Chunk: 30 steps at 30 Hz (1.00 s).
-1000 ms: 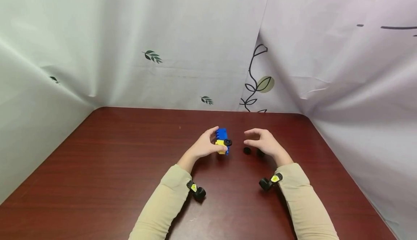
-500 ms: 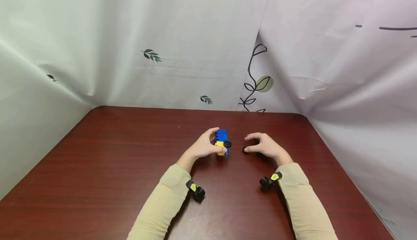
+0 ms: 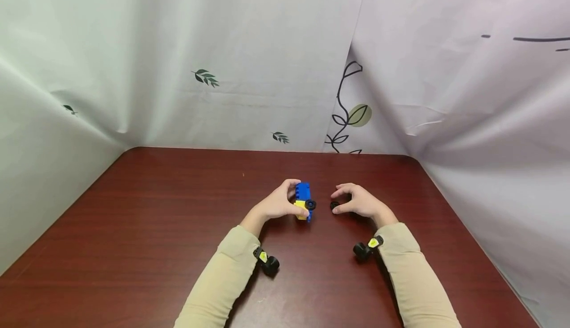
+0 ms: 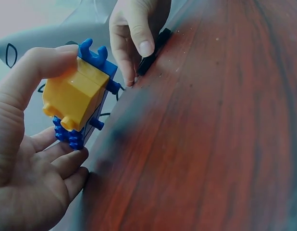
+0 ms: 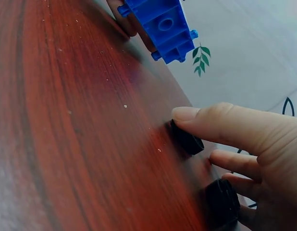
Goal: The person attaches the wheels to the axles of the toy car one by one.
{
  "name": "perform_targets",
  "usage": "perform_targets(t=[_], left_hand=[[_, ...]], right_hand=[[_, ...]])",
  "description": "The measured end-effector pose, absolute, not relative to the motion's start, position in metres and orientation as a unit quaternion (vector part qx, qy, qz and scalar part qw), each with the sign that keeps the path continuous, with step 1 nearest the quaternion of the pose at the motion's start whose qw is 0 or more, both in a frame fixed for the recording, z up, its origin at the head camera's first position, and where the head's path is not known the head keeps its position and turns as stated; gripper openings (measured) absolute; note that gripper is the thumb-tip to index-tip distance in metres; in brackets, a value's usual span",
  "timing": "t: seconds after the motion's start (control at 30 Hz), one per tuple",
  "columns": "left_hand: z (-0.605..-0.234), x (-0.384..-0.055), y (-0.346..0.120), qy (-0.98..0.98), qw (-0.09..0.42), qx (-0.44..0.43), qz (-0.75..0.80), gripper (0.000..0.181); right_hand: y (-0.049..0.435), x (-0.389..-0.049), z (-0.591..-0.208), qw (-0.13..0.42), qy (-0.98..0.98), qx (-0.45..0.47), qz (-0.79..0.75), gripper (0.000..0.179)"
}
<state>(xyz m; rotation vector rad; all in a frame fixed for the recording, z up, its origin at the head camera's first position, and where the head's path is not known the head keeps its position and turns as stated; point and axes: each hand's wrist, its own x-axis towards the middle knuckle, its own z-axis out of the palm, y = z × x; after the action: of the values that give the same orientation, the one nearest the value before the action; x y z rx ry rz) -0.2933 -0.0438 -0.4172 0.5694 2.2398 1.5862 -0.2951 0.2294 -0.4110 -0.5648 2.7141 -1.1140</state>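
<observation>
My left hand (image 3: pixel 278 203) grips a small blue and yellow toy-brick vehicle (image 3: pixel 303 192), raised over the table. In the head view a black wheel (image 3: pixel 310 204) sits on its side. The left wrist view shows its yellow block (image 4: pixel 76 91) under my thumb and bare blue pegs. Its ribbed blue underside (image 5: pixel 163 29) faces the right wrist camera. Low over the table, my right hand (image 3: pixel 362 203) has its thumb against a loose black wheel (image 5: pixel 186 139), its fingers spread behind. A second loose wheel (image 5: pixel 223 202) lies under those fingers, hidden in the head view.
The dark red-brown wooden table (image 3: pixel 169 209) stretches around both hands. A pale cloth backdrop (image 3: pixel 249 46) with leaf prints hangs behind it and at both sides. Black wrist cameras (image 3: pixel 269 264) are strapped to both sleeves.
My right hand has lowered slightly and its thumb has come to the nearer loose wheel, its fingers now covering the other wheel. My left hand, still holding the vehicle, has dropped a little.
</observation>
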Motion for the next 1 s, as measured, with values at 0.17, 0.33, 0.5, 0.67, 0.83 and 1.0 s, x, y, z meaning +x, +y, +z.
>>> perform_targets(t=[0.17, 0.33, 0.5, 0.67, 0.83, 1.0], left_hand=[[-0.415, -0.294, -0.045, 0.787, 0.172, 0.2, 0.557, 0.093], [-0.413, -0.295, -0.045, 0.787, 0.176, 0.199, 0.557, 0.093], [-0.413, -0.294, -0.046, 0.79, 0.181, 0.195, 0.552, 0.092], [-0.409, -0.293, -0.046, 0.794, 0.188, 0.19, 0.546, 0.092], [-0.409, -0.293, -0.045, 0.791, 0.186, 0.191, 0.55, 0.091], [-0.416, -0.294, -0.045, 0.79, 0.168, 0.184, 0.56, 0.09]], right_hand=[[0.229, -0.296, -0.411, 0.071, 0.905, -0.197, -0.37, 0.038], [0.23, -0.295, -0.411, 0.053, 0.902, -0.217, -0.369, 0.033], [0.23, -0.297, -0.414, 0.027, 0.907, -0.225, -0.356, 0.029], [0.228, -0.299, -0.415, 0.023, 0.91, -0.2, -0.362, 0.028], [0.228, -0.298, -0.411, 0.02, 0.913, -0.168, -0.372, 0.027], [0.226, -0.297, -0.403, 0.006, 0.913, -0.163, -0.375, 0.031]])
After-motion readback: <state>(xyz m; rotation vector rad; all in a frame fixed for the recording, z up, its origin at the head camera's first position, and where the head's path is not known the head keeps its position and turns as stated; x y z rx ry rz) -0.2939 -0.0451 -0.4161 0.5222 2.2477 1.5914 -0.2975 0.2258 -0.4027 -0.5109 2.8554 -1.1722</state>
